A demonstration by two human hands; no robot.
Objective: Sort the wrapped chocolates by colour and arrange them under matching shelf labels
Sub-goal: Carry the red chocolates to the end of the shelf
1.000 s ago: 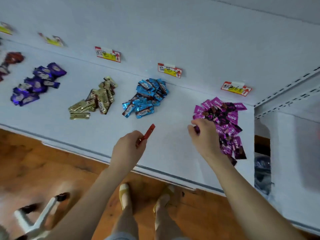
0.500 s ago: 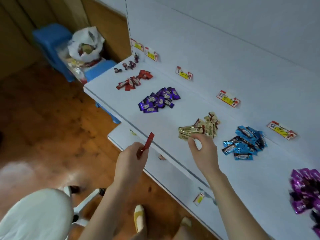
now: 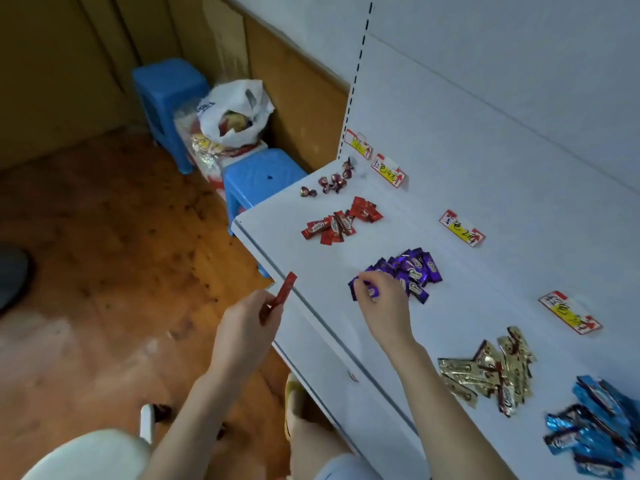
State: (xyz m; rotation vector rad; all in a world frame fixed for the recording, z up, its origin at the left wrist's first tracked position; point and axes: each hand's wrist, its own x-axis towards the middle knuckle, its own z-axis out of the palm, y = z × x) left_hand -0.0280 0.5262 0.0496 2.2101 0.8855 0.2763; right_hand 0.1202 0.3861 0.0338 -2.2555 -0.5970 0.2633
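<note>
On the white shelf (image 3: 311, 271) lie sorted heaps of wrapped chocolates: dark round ones (image 3: 332, 180) at the far end, a red pile (image 3: 341, 221), a purple pile (image 3: 410, 271), a gold pile (image 3: 491, 372) and a blue pile (image 3: 595, 427). Price labels (image 3: 460, 227) are stuck on the back panel behind them. My left hand (image 3: 247, 325) pinches a single red chocolate (image 3: 285, 292), held up in front of the shelf edge. My right hand (image 3: 382, 304) is at the near end of the purple pile, fingers curled round a purple chocolate (image 3: 360, 287).
Two blue plastic stools (image 3: 256, 181) stand left of the shelf, with a white plastic bag (image 3: 232, 112) of sweets between them. A lower shelf (image 3: 346, 372) juts out below. A white stool seat (image 3: 86, 455) is at the bottom left, on the wooden floor.
The view has swung left along the shelf. My right hand moved from the pink pile past the gold pile to the purple pile. My left hand keeps holding the red chocolate.
</note>
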